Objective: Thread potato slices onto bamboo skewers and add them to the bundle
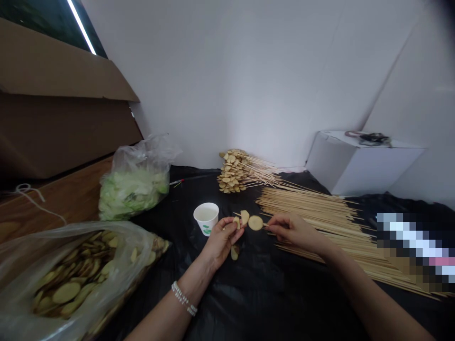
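Nearest us lies an open, clear plastic bag (21, 303) of yellowish slices. In front of us, a thin wooden skewer (266, 225) carries pale, flat slices (255, 222); our left hand (221, 237) has its fingers closed around its slice-bearing end, our right hand (290, 232) pinches the other. A white paper cup (206, 217) stands beside the left hand; farther off, we see piled loaded skewers (233, 171) and bare wooden sticks (305, 206).

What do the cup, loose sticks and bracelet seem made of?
Cup: probably paper, smooth white, with a rim and green print. Sticks: likely bamboo or other wood, unpainted, by their pale tan colour. Bracelet: whitish beads; pearl or plastic, cannot tell.
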`<state>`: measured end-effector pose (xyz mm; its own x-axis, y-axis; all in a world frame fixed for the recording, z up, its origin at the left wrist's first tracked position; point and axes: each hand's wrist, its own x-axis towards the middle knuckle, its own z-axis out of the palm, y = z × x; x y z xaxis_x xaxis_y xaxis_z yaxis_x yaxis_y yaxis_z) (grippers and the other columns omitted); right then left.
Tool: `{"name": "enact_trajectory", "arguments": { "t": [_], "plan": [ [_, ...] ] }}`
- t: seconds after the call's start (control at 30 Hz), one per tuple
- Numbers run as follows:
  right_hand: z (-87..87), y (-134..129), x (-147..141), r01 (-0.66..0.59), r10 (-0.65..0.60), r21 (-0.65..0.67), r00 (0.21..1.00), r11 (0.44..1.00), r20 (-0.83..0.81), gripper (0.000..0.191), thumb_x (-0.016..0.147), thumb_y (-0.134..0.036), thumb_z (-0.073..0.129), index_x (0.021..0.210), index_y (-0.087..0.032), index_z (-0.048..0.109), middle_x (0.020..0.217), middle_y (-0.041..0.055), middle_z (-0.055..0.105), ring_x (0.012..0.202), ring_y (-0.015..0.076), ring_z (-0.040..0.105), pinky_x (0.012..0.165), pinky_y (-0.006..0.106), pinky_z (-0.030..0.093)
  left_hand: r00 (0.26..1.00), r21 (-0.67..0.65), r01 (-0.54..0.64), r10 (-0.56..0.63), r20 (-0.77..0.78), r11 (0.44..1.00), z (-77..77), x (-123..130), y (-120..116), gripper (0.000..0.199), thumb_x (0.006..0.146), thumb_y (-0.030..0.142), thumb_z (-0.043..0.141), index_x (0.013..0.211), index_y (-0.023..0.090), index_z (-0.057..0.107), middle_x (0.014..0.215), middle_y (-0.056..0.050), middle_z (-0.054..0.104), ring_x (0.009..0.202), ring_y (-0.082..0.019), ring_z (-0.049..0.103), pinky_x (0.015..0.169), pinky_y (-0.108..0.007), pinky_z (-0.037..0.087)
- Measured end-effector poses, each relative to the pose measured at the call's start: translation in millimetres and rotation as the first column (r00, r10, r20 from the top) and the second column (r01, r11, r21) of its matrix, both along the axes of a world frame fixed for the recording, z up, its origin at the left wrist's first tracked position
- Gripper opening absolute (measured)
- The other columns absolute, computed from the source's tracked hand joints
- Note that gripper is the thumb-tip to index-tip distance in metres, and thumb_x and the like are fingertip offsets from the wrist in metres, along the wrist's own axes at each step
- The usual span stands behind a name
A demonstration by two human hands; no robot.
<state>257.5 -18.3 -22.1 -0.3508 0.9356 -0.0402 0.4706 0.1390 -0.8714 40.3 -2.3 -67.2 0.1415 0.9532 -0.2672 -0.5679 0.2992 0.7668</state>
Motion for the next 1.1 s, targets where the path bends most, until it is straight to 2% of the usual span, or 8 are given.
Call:
{"name": "enact_trajectory", "arguments": {
  "t": [0.2, 0.63, 0.83, 1.1],
  "plan": [
    [-4.2, 4, 9, -0.055, 0.051, 0.053, 0.995, 0.997, 0.087, 0.026, 0.081, -0.037, 0.054, 0.073, -0.017, 0.067, 0.051, -0.0032, 0.052, 0.047, 0.0092, 0.044, 0.045, 0.02, 0.031, 0.998, -0.069, -0.01, 0.014, 0.055, 0.998, 0.8, -2, 2, 0.014, 0.081, 0.009, 0.06, 0.096, 0.01, 0.061, 0.093, -0.013, 0.069, 0.081, -0.015, 0.069, 0.076, -0.024, 0.056],
    [-5.4, 5, 13, -0.071, 0.05, 0.108, 0.981, 0.992, 0.189, 0.028, 0.082, -0.038, 0.053, 0.074, -0.018, 0.07, 0.053, -0.0016, 0.056, 0.048, 0.0101, 0.044, 0.046, 0.021, 0.032, 0.996, -0.096, -0.063, 0.069, 0.061, 0.993, 0.2, -1, 3, 0.012, 0.082, 0.009, 0.059, 0.094, 0.01, 0.062, 0.096, -0.014, 0.069, 0.084, -0.016, 0.069, 0.076, -0.023, 0.056],
    [-11.0, 6, 14, -0.081, 0.057, 0.121, 0.98, 0.989, 0.193, 0.025, 0.082, -0.036, 0.054, 0.075, -0.02, 0.071, 0.053, -0.0012, 0.056, 0.049, 0.0106, 0.045, 0.046, 0.021, 0.031, 0.997, -0.066, -0.066, 0.069, 0.046, 0.996, -3.6, -1, 3, 0.011, 0.08, 0.011, 0.062, 0.091, 0.01, 0.063, 0.097, -0.014, 0.07, 0.083, -0.016, 0.069, 0.079, -0.024, 0.056],
    [-9.6, 6, 12, -0.086, 0.055, 0.132, 0.974, 0.988, 0.221, 0.025, 0.081, -0.035, 0.053, 0.073, -0.019, 0.07, 0.054, -0.0013, 0.056, 0.05, 0.0109, 0.045, 0.048, 0.022, 0.032, 0.997, -0.037, -0.072, 0.073, 0.014, 0.997, -4.9, -2, 3, 0.01, 0.081, 0.012, 0.062, 0.09, 0.011, 0.064, 0.096, -0.013, 0.07, 0.082, -0.015, 0.069, 0.078, -0.024, 0.056]
  ]
}}
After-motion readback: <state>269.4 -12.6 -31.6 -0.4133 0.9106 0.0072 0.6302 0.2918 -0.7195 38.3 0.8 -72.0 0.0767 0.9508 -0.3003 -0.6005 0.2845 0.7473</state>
